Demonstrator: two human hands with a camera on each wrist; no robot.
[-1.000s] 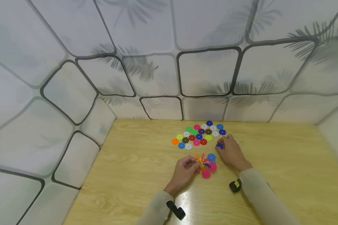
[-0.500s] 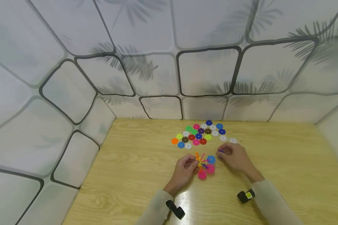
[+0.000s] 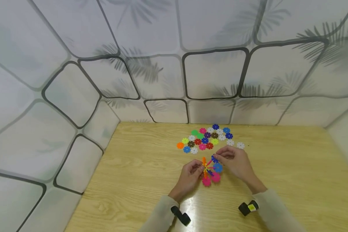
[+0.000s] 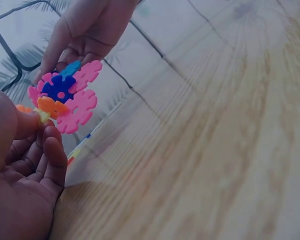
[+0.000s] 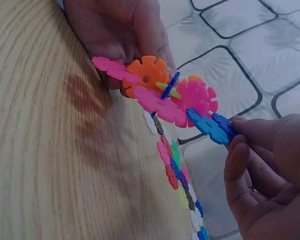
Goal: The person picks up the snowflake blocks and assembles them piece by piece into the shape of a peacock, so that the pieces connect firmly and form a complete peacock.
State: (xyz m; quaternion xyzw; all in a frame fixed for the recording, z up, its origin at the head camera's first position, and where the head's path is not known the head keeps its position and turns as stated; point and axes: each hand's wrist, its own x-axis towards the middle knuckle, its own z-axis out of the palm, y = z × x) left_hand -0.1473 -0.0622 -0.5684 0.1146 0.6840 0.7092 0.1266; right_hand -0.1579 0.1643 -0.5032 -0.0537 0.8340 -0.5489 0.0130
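Note:
My left hand [image 3: 189, 176] pinches a cluster of interlocked notched plastic discs, with pink discs [image 4: 79, 111], orange discs [image 5: 148, 75], a yellow one at the fingertips and a light blue disc [image 3: 217, 167] on its right side. Between thumb and fingers, my right hand [image 3: 235, 160] pinches a dark blue disc [image 3: 214, 158]. That disc is right at the cluster's upper right edge, beside the light blue one. In the right wrist view the dark blue disc [image 5: 224, 124] overlaps the light blue disc [image 5: 208, 127], partly covered by my fingertips.
Several loose notched discs [image 3: 204, 140] in many colours lie flat on the wooden table [image 3: 139, 154] beyond my hands. Two white discs [image 3: 240, 145] lie at the right end of the group. A patterned wall [image 3: 211, 111] rises behind the table's far edge.
My right hand has moved from beside the loose discs toward me, then left to the cluster, carrying the dark blue disc. The cluster has turned slightly in my left hand.

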